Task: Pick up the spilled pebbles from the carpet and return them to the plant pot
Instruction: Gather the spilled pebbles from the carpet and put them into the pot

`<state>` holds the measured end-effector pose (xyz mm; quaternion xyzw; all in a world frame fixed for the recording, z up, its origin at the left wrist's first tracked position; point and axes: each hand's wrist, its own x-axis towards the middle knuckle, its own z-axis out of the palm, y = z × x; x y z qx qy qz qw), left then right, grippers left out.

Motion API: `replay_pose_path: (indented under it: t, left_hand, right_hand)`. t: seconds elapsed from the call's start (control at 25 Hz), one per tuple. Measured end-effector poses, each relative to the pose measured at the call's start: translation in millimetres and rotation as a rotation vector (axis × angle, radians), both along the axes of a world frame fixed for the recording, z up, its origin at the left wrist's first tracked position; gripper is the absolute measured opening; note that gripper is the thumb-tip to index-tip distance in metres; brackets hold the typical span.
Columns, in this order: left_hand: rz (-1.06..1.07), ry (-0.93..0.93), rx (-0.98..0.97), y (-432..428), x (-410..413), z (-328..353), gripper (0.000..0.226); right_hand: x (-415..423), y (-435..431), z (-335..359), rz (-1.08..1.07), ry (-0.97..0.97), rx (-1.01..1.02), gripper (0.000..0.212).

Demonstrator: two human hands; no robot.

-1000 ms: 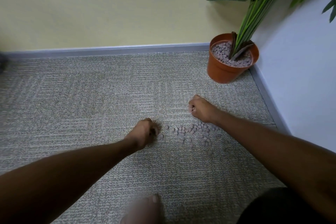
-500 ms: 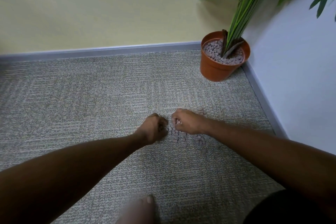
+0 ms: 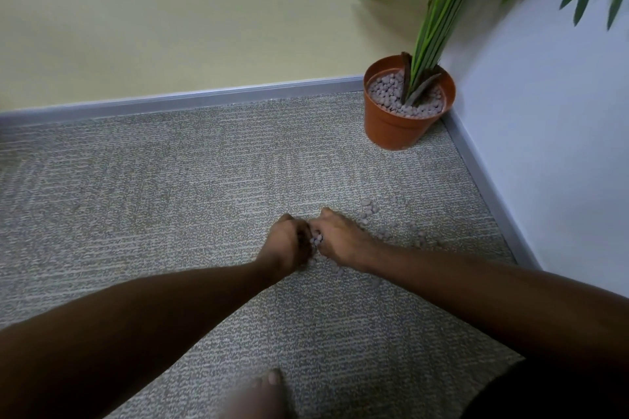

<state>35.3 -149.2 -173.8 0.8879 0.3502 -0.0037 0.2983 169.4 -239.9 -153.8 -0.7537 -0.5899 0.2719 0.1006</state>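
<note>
Grey carpet [image 3: 170, 214], left hand [image 3: 287, 243] and right hand [image 3: 340, 241] cupped together around spilled pebbles [image 3: 317, 241], terracotta plant pot [image 3: 394, 129] well apart in the corner.

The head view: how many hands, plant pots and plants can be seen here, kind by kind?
Hands: 2, the left hand and the right hand
Plant pots: 1, the orange plant pot
Plants: 1, the green plant
Total: 4

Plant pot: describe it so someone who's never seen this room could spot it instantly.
Find the corner where the yellow wall meets the white wall, at the far right of the grey carpet. The plant pot stands there on the carpet: the only orange thing, filled with grey pebbles, long green stems rising from it.
</note>
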Motion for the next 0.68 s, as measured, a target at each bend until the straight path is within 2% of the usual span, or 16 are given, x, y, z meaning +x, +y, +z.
replay_pose_path:
  t: [0.16,0.24,0.32,0.68]
  left_hand:
    - [-0.025,-0.017,-0.034,-3,5,-1,0.018]
    - [-0.119,0.012,0.052,-2,8,-2,0.021]
    - [-0.162,0.027,0.056,-2,9,0,0.011]
    - [-0.338,0.115,0.020,13,13,18,0.004]
  right_hand:
    - [7,-1,0,-0.054,-0.056,0.010,0.014]
    - [13,-2,-1,-0.108,-0.039,0.007,0.015]
    - [20,-2,0,-0.167,0.003,0.005,0.012]
    - [70,-4,37,-0.332,0.138,0.080,0.006]
